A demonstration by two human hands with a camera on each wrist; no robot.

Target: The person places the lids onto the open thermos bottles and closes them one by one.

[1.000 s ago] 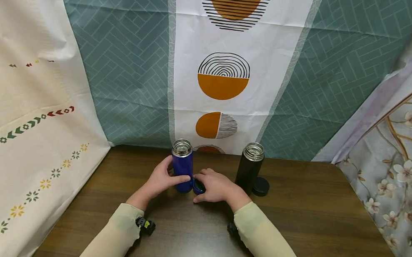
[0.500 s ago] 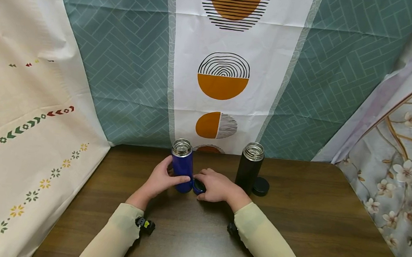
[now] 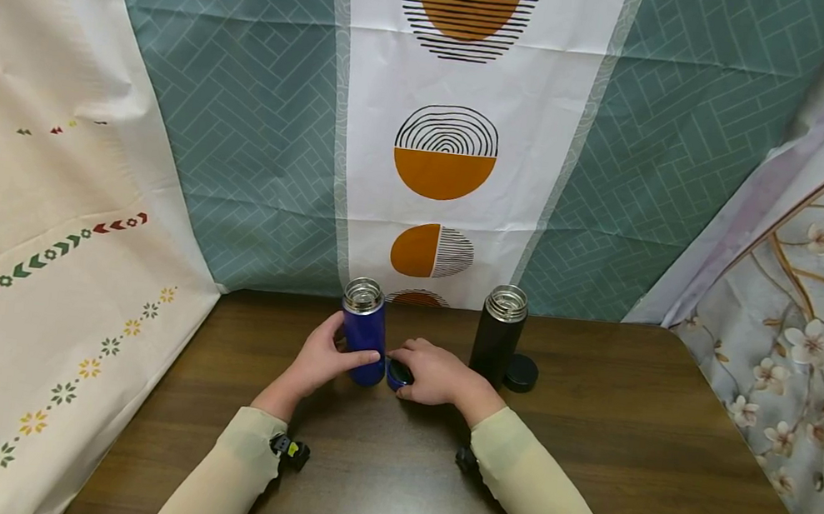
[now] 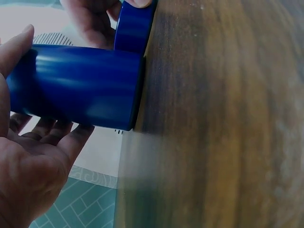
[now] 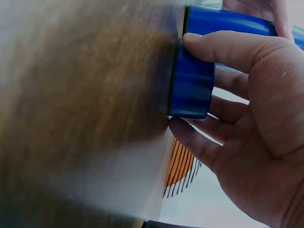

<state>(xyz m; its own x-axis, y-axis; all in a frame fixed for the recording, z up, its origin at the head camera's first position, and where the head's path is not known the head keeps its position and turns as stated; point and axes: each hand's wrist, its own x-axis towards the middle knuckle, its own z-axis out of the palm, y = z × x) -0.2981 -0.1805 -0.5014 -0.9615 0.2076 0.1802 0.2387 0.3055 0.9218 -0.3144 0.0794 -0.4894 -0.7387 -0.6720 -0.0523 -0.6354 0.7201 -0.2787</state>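
Note:
A blue vacuum flask [image 3: 364, 337] stands uncapped on the table, its steel mouth facing up. My left hand [image 3: 316, 364] holds its body, thumb across the front and fingers behind, as the left wrist view also shows. Just right of the flask's base sits its blue lid [image 3: 396, 378], dark on top. My right hand [image 3: 437, 374] grips this lid from above, with the thumb [image 5: 209, 47] on one side and the fingers round the other. In the right wrist view the lid's lower edge is right at the tabletop.
A black vacuum flask [image 3: 497, 341], also uncapped, stands behind my right wrist. Its black lid [image 3: 521, 373] lies on the table [image 3: 635, 431] to the right of it. Patterned cloths [image 3: 262, 107] hang behind the table and at both sides.
My right thumb has drawn in onto the blue lid. The lid now sits very slightly further right of the blue flask. My left hand and the flask have stayed in place.

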